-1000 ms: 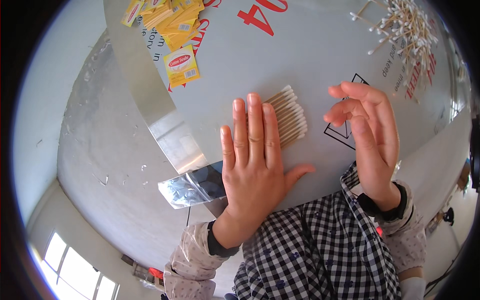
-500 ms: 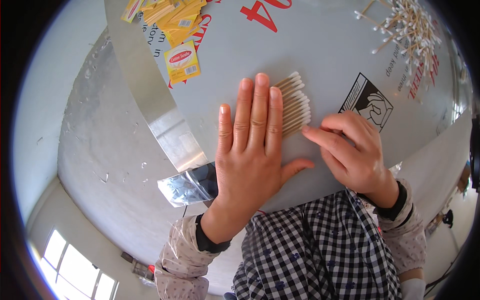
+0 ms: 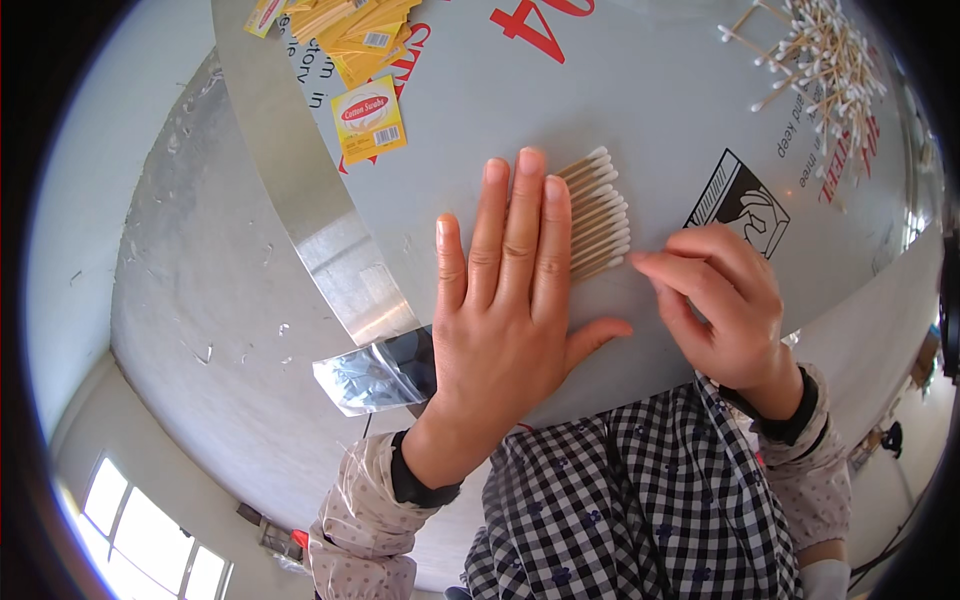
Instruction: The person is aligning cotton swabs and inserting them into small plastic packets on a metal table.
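Observation:
My left hand [image 3: 510, 300] lies flat and open, fingers stretched out, over a row of cotton swabs [image 3: 600, 225]. The swabs lie side by side on the sheet, slanting a little. Their white tips stick out to the right of my fingers; their other ends are hidden under the hand. Just right of the lowest tips, my right hand [image 3: 718, 300] is closed with its fingers curled, the leading fingertip a small gap from the swabs. Nothing shows between its fingers.
A loose heap of cotton swabs [image 3: 825, 65] lies at the far right. Yellow swab packets [image 3: 350, 35] are piled at the far left, with a single packet [image 3: 368, 120] nearer. A clear plastic bag [image 3: 365, 378] sits by my left wrist. A metal strip [image 3: 350, 270] edges the printed grey sheet [image 3: 480, 95].
My right hand has drawn slightly right, from against the lowest swab tips to just off them. My left hand stays flat over the row. The view has shifted a little.

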The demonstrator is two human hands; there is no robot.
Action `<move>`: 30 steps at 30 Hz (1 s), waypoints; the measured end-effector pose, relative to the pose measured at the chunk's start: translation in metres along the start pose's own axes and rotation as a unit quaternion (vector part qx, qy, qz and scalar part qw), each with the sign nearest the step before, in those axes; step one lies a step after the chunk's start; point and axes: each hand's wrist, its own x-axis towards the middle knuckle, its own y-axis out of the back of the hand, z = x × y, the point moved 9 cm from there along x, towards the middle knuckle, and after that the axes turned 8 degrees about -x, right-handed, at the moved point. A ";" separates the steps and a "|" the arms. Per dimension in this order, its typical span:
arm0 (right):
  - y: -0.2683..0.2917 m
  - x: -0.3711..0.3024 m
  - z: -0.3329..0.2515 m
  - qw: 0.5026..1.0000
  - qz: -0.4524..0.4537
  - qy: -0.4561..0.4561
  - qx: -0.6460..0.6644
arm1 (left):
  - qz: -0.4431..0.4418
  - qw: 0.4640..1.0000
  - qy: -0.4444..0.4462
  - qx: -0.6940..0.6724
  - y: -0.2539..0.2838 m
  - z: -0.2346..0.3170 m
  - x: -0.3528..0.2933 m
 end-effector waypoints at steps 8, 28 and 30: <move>-0.003 0.004 -0.002 0.999 -0.009 0.028 -0.018 | -0.007 1.000 0.019 0.003 -0.002 0.002 -0.014; -0.004 0.004 0.003 0.996 0.036 -0.040 0.069 | -0.029 0.999 0.023 0.012 -0.004 0.002 -0.014; -0.007 0.009 -0.013 0.997 0.030 0.057 0.034 | -0.024 0.999 0.021 0.008 -0.003 0.002 -0.014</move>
